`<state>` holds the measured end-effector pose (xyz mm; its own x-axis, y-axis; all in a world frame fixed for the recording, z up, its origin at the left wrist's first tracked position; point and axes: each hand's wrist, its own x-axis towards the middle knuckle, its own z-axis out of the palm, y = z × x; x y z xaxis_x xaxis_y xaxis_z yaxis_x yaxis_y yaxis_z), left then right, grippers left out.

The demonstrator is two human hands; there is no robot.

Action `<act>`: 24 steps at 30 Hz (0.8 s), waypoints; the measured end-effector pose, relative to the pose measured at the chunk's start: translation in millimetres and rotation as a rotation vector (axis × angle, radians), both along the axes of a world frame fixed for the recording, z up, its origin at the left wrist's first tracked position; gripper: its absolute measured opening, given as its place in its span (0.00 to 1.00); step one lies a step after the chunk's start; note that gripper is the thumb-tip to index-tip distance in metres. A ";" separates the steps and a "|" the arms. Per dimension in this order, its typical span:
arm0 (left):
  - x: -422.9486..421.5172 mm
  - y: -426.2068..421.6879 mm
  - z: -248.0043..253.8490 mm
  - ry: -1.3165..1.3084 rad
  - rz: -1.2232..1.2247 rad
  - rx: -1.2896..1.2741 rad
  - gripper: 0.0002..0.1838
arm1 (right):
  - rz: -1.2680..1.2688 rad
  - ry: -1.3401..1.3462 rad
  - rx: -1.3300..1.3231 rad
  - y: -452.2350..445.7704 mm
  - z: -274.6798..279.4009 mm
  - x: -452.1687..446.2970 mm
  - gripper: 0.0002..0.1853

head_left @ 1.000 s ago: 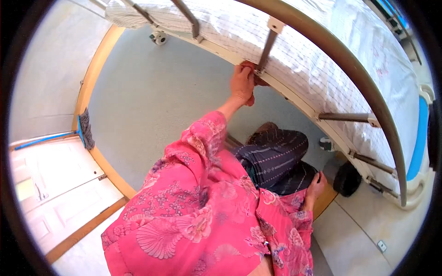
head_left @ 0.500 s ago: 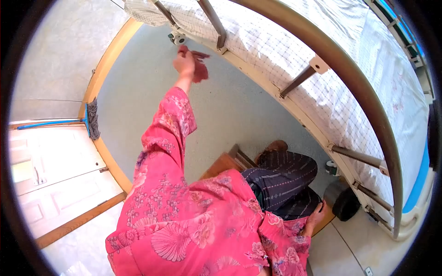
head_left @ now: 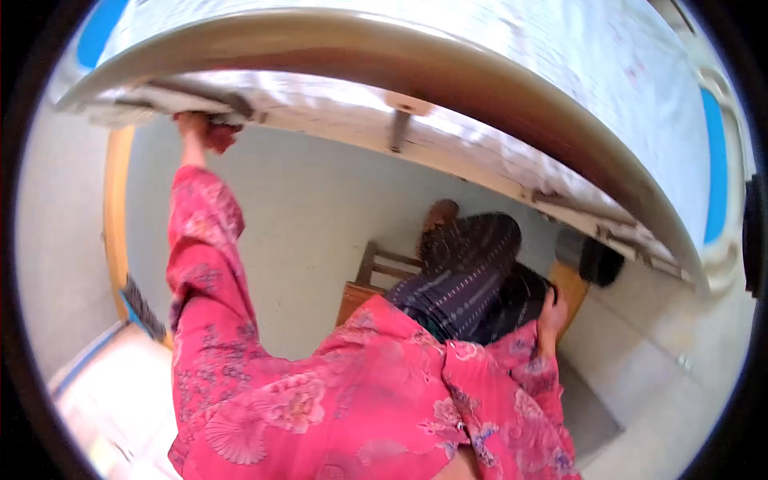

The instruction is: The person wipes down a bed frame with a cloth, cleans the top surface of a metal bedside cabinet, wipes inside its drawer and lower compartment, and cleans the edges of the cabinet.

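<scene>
Your left hand is closed on a red cloth at the bed's lower rail, arm outstretched, apparently because that section lies far off; your right hand rests by your dark legwear, perhaps for balance, its grip indeterminable.

Matt cloth, smooth glossy rail (metal, seemingly), wooden stool

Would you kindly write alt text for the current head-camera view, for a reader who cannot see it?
A left hand holds a crumpled red cloth at the side frame of a railed bed. The wearer's pink floral top fills the foreground; the right hand rests beside dark patterned legwear.
</scene>
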<state>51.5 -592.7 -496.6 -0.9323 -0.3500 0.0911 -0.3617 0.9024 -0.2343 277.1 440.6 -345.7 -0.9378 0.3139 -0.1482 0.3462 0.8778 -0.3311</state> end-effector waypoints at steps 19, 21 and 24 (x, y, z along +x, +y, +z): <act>62.1 111.4 11.3 0.229 -0.040 0.100 0.28 | 0.036 0.063 0.273 -27.5 66.9 4.9 0.24; 60.0 133.9 6.8 0.224 -0.044 0.074 0.29 | 0.001 0.037 0.399 -25.5 51.2 13.1 0.24; 56.5 177.1 16.3 0.160 0.007 0.105 0.31 | -0.104 -0.107 0.364 -6.4 40.4 24.5 0.22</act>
<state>108.0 -415.6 -480.4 -0.9064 -0.3719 0.2004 -0.3931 0.9162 -0.0778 301.6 434.2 -305.3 -0.8835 0.4564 -0.1050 0.4551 0.8896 0.0379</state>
